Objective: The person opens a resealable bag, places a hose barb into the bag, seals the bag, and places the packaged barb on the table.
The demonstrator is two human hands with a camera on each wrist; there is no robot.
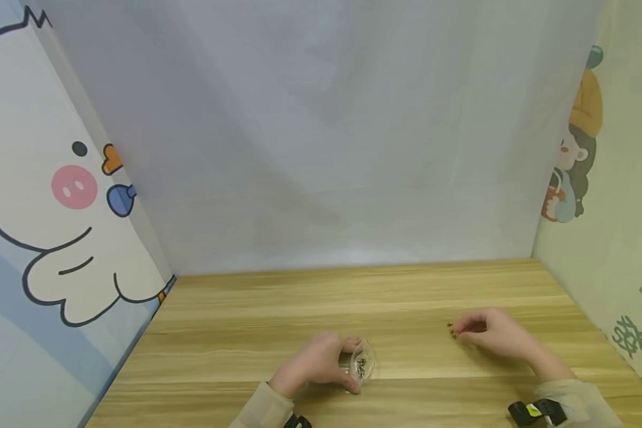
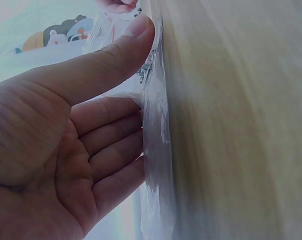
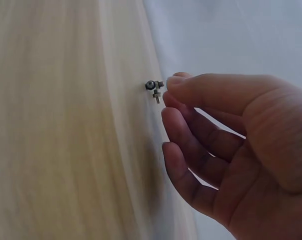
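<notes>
A small clear plastic bag (image 1: 368, 360) lies on the table with its mouth spread and several small dark screws (image 1: 361, 367) inside. My left hand (image 1: 323, 362) holds it between thumb and fingers; up close in the left wrist view, the thumb (image 2: 103, 67) crosses the bag's film (image 2: 158, 130). Off to the right, my right hand (image 1: 494, 336) reaches down over the table, thumb and fingertips bent close together. Right at those tips are several loose screws (image 1: 452, 333), seen larger in the right wrist view as screws (image 3: 151, 85) with washers. Nothing clearly sits between the fingertips.
Wood-grain tabletop (image 1: 246, 333) spans the front, meeting a pale cloth wall (image 1: 326, 148) at the back. Printed cartoon panels stand on the left (image 1: 32, 148) and right (image 1: 610, 249). A dark strap device (image 1: 537, 411) is worn on the right wrist.
</notes>
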